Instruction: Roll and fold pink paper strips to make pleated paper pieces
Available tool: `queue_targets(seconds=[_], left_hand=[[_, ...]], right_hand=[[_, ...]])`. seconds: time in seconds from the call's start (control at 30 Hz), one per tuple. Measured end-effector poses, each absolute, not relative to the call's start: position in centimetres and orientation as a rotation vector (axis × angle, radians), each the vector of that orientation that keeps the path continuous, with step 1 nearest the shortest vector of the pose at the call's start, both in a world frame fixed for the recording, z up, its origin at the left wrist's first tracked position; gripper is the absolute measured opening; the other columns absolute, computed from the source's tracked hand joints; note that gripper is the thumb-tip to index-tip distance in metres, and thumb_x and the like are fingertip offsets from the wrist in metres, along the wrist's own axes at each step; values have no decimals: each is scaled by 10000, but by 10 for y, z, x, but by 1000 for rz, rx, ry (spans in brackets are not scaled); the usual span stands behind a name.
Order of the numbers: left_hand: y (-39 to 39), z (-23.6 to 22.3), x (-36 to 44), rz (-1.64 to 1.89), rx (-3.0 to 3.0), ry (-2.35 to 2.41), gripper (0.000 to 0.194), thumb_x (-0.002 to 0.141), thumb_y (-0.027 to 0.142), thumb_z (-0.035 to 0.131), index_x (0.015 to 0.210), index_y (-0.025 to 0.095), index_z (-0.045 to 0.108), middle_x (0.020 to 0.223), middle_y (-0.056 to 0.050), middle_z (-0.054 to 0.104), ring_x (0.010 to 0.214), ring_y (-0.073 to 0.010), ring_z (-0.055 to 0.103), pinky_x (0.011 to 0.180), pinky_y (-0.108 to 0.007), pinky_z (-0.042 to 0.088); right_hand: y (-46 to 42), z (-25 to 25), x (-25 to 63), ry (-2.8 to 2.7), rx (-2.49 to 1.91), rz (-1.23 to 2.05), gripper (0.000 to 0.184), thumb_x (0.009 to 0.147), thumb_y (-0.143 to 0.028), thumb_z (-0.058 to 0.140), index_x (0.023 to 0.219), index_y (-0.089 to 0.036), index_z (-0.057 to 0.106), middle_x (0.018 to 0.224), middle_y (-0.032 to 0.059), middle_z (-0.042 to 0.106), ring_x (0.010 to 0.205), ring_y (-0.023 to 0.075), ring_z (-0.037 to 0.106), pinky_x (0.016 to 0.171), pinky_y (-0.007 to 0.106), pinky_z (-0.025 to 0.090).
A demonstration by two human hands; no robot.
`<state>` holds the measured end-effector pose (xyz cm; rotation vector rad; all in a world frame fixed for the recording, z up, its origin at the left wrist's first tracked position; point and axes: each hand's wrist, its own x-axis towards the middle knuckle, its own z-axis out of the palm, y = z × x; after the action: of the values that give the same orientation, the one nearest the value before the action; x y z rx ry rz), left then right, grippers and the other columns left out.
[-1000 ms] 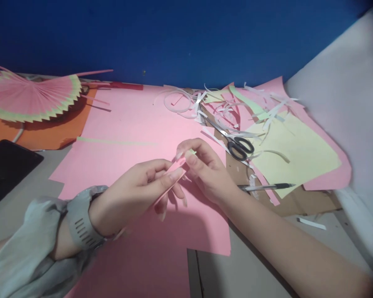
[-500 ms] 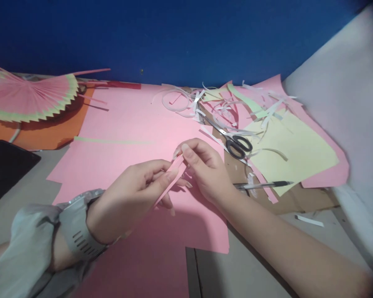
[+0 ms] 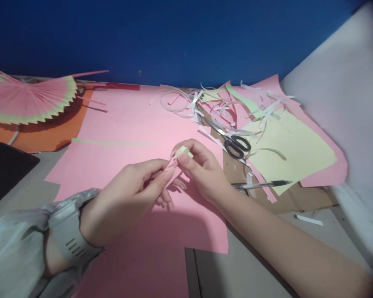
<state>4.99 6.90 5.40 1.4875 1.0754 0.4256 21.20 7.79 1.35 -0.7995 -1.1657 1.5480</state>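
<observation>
My left hand [image 3: 133, 194] and my right hand [image 3: 202, 171] meet over a large pink paper sheet [image 3: 124, 124]. Both pinch a narrow pink paper strip [image 3: 171, 164] that has a pale green end at the right fingertips. The left thumb and forefinger close on its lower part, the right fingers curl round its upper end. A grey watch and a grey sleeve cover my left wrist.
Black-handled scissors [image 3: 234, 142] lie right of my hands among several white paper trimmings [image 3: 205, 105]. A pen [image 3: 261, 184] rests on brown cardboard beside a yellow sheet [image 3: 295, 151]. A pleated pink and green fan [image 3: 27, 101] on orange paper and a black device [image 3: 3, 165] sit at the left.
My left hand has slid a little left and lower along the strip. The right fingers have turned the strip's end, so its green tip shows again.
</observation>
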Motion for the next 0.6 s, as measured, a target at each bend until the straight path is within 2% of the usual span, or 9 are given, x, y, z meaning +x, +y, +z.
queue_targets(seconds=[0.23,0.6], left_hand=[[75,54,44,462,1758,1166,252,893,426,436,884,236,601,773,49,671,727,-107,617,634,-194,435],[77,58,46,422,1968,1205,285,910,399,411,777,228,595,656,85,646,628,-74,582,620,-188,389]], right_hand=[[77,18,210,-1279,-892,1421,112,841,-265,579,776,-192,525,732,-27,550,624,84,550,560,222,497],[76,18,210,-1266,-948,1353,142,840,-283,576,752,-181,532,684,-43,518,598,60,516,550,179,475]])
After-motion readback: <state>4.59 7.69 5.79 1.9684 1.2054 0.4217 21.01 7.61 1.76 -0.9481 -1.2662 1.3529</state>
